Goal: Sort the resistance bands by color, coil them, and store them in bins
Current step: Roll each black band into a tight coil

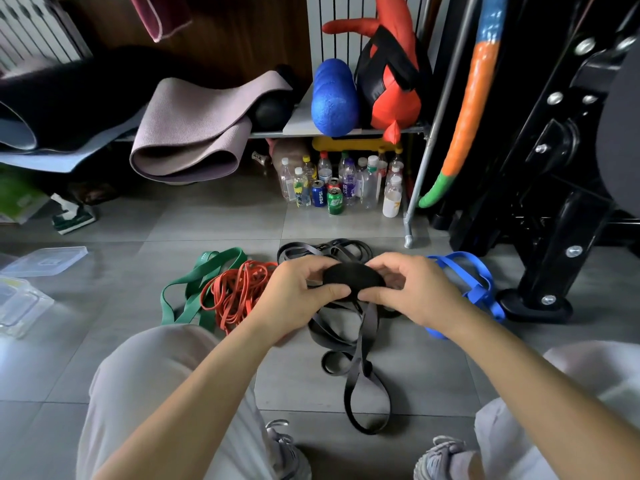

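A black resistance band coil [353, 278] is held above the floor between both hands. My left hand [294, 299] pinches its left side and my right hand [419, 292] pinches its right side. The loose tail of the black band [363, 386] hangs down to the tiles in loops. More black bands [325, 249] lie in a pile behind the hands. A green band [194, 289] and a tangle of red bands [239, 292] lie to the left. Blue bands [478, 282] lie to the right, partly hidden by my right hand.
Clear plastic bins [17, 306] and a lid [45, 259] sit on the floor at far left. Bottles and cans [346, 185] stand under a shelf [346, 131] holding mats and a blue roller. A black machine base [536, 303] stands right. My knees and shoes fill the foreground.
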`<state>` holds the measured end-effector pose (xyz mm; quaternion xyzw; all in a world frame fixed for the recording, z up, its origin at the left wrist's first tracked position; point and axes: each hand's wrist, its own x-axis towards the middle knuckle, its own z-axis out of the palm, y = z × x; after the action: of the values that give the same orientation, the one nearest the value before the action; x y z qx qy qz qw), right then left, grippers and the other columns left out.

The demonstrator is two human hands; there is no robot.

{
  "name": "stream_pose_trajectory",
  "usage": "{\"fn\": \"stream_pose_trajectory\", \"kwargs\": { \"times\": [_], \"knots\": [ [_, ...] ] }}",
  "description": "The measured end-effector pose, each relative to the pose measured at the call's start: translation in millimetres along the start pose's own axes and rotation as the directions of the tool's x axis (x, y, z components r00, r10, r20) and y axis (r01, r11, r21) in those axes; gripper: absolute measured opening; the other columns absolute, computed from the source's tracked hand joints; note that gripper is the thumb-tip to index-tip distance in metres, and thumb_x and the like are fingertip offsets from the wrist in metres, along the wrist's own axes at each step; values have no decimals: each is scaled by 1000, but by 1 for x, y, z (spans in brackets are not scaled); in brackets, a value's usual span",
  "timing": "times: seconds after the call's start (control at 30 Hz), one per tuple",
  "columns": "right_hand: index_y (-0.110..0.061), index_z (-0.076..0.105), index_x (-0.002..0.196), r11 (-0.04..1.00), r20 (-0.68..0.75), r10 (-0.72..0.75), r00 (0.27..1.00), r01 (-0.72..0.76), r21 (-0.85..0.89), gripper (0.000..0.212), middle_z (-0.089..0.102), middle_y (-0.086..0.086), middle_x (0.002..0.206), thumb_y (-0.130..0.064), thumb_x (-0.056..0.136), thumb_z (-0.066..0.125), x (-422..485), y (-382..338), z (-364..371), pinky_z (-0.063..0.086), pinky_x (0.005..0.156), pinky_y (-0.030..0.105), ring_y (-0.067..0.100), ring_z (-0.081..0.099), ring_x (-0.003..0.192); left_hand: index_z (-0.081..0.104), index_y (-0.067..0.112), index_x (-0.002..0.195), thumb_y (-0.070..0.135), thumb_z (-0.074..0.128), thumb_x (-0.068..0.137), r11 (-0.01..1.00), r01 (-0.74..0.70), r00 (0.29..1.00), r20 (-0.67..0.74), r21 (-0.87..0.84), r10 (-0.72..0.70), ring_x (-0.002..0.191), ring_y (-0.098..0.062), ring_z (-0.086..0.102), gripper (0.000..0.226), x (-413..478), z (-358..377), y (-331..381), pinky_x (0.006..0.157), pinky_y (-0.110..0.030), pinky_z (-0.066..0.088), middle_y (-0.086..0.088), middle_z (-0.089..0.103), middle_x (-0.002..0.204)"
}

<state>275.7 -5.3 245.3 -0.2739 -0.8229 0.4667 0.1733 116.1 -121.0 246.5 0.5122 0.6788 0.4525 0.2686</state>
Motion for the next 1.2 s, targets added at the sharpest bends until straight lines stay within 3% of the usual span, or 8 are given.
{"fn": "stream_pose_trajectory", "kwargs": {
  "times": [0.17, 0.4, 0.47, 0.53, 0.6, 0.77, 0.97, 1.2],
  "knots": [
    [-38, 66, 84, 990, 50, -17, 999, 10, 138, 35, 73, -12, 85, -11, 69, 81, -1, 0, -4, 53, 77, 19, 7, 69, 85, 67, 20, 94, -7, 63, 81, 927, 39, 999, 1, -373, -42, 71, -3, 66, 30, -2, 0, 1, 60, -15, 51, 8, 73, 79],
    [-36, 64, 91, 921, -64, -67, 996, 87, 380, 41, 72, -19, 83, 3, 78, 70, -2, 1, 11, 49, 73, 10, -1, 68, 82, 63, 14, 105, 16, 63, 75, 759, 168, 986, 96, -629, -139, 84, -13, 69, 31, -4, 2, -5, 68, -22, 55, 1, 73, 91],
    [-34, 65, 95, 942, -48, -75, 996, 87, 324, 39, 73, -17, 85, 2, 79, 70, -3, 0, 10, 50, 77, 13, 1, 68, 84, 62, 17, 106, 13, 65, 81, 851, 140, 990, 60, -506, -127, 83, -7, 68, 26, -5, 4, -5, 67, -19, 53, 5, 72, 92],
    [-31, 68, 100, 987, -48, -64, 997, 71, 144, 33, 73, -12, 89, -6, 79, 72, -2, 1, 7, 51, 80, 19, 4, 68, 86, 59, 24, 112, 8, 68, 83, 982, 48, 999, -16, -181, -52, 88, 0, 63, 34, -4, 4, -7, 70, -16, 51, 11, 67, 101],
    [-27, 70, 102, 989, -41, -84, 996, 78, -125, 26, 72, -10, 84, -15, 79, 73, -2, 3, 5, 50, 74, 22, 3, 64, 78, 56, 29, 121, 12, 72, 80, 991, -41, 999, -21, 131, 45, 100, 3, 55, 47, -4, 5, -8, 79, -13, 47, 14, 60, 111],
    [-27, 70, 97, 930, 34, -135, 990, 139, -339, 20, 55, -15, 61, -23, 78, 73, -5, 9, 13, 36, 57, 23, 6, 50, 63, 66, 26, 102, 14, 70, 80, 959, -47, 997, 79, 279, 26, 91, -9, 63, 25, -5, 9, -11, 84, -26, 49, 16, 65, 89],
    [-56, 63, 89, 998, -36, -58, 998, 59, 22, 42, 68, -28, 94, -21, 72, 79, -2, 1, 2, 49, 86, 17, -5, 63, 93, 66, 31, 94, -3, 68, 80, 996, 0, 999, -40, -91, -4, 64, 5, 62, 37, -3, 3, -1, 67, -14, 48, 19, 69, 74],
    [-37, 65, 92, 937, -59, -46, 997, 64, 345, 39, 71, -23, 89, -9, 68, 79, 2, -2, -3, 49, 77, 9, -1, 67, 88, 64, 13, 108, 6, 62, 81, 846, 0, 999, -44, -534, -28, 83, -16, 69, 28, -5, -1, -1, 65, -22, 55, -3, 73, 96]
  ]
}}
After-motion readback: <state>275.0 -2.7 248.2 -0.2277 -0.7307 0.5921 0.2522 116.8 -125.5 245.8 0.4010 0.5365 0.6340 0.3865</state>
